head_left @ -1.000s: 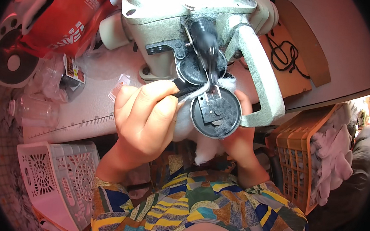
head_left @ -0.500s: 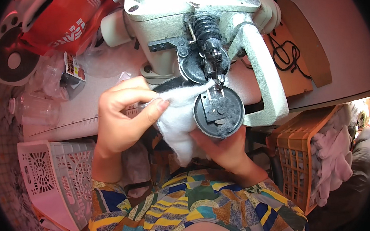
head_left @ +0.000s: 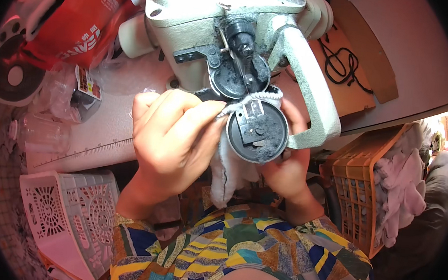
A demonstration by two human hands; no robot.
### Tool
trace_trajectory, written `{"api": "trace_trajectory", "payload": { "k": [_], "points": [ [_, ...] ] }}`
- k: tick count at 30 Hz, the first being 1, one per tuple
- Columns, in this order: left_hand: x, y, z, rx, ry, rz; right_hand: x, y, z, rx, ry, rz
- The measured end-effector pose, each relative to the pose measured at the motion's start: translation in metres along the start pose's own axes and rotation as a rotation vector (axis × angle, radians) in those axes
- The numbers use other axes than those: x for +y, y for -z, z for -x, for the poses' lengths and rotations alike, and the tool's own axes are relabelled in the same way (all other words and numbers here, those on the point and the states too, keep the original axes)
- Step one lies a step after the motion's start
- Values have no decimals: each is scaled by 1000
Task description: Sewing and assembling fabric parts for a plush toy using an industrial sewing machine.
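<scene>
A pale sewing machine (head_left: 189, 48) with two dark lint-covered discs stands before me. White fluffy cloth (head_left: 227, 172) passes between the upper disc (head_left: 234, 80) and the lower disc (head_left: 258, 142). Its ribbed edge (head_left: 267, 95) lies across the top of the lower disc, and the rest hangs below, showing a dark stitch line. Just left of the discs, my left hand (head_left: 174, 136) is closed, thumb and fingers pinching the cloth edge. My right hand (head_left: 289, 171) curls around the right side of the lower disc, closed on the cloth; the disc hides part of its fingers.
A white curved guard arm (head_left: 315, 89) comes down right of the discs. An orange crate (head_left: 353, 197) of pale cloth pieces stands at right, a white plastic basket (head_left: 65, 212) at lower left. Left on the table are a red bag (head_left: 80, 28) and clear bottle (head_left: 45, 134).
My left hand has moved right, up close to the discs. My right fingers have come up around the lower disc's right side. The cloth's edge now lies across the disc top.
</scene>
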State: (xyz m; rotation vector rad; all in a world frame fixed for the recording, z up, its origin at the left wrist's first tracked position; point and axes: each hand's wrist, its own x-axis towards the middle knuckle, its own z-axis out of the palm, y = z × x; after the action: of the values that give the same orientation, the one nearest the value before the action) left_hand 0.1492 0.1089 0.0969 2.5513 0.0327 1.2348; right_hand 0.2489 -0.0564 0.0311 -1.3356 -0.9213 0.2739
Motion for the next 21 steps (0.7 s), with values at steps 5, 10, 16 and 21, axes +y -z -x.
{"api": "trace_trajectory", "payload": {
  "k": [5,10,16,21],
  "points": [
    [-13,5,2,-59,81,339,-5,-11,-3,-56,4,3],
    [-12,9,8,-22,63,210,-1,-9,-1,-89,19,107],
    [-17,-3,7,21,41,216,-4,-2,-7,67,-123,-63],
    [-19,-11,8,37,47,204,3,22,-42,47,-25,-52]
  ]
}}
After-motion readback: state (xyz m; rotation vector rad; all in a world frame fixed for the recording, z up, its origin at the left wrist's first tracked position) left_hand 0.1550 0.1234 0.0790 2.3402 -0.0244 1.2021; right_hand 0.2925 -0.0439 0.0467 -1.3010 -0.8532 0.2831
